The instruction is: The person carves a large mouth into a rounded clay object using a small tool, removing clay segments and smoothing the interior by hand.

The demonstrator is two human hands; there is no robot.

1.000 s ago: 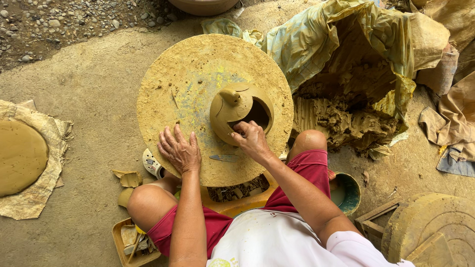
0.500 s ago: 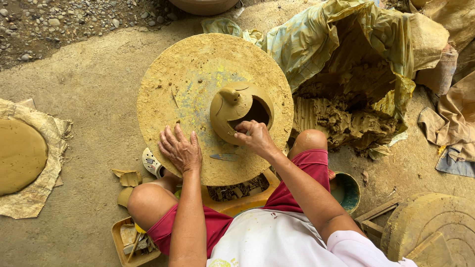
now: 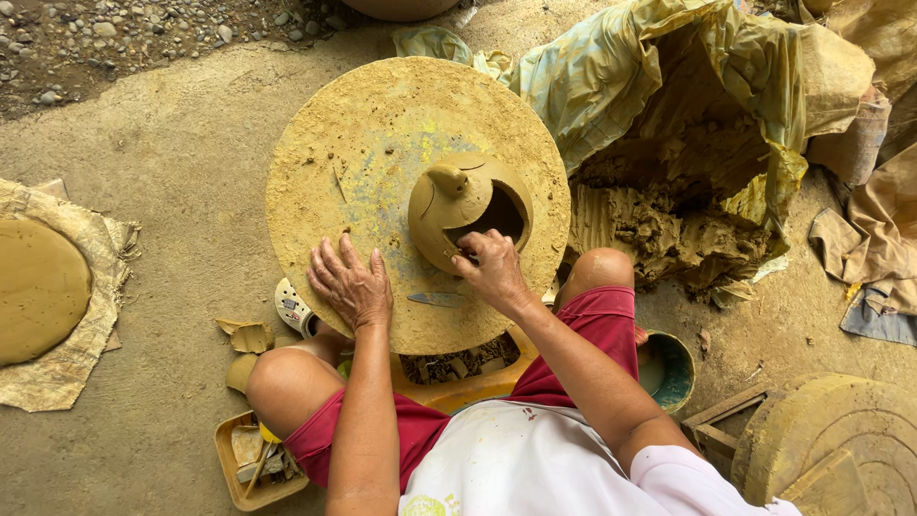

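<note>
Right hand (image 3: 492, 268) pinches the cut-out rim of the wet clay pot (image 3: 458, 205) mid-wheel (image 3: 382, 124); left hand (image 3: 351, 285) lies spread flat. Too much squeeze probably buckles that thin wall.

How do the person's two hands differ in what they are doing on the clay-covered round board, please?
The left hand lies flat, fingers spread, on the bare round board; the right hand is curled, fingertips at the opening of the clay pot. The left touches only the board, the right touches the pot. Both are bare and hold no tool.
</note>
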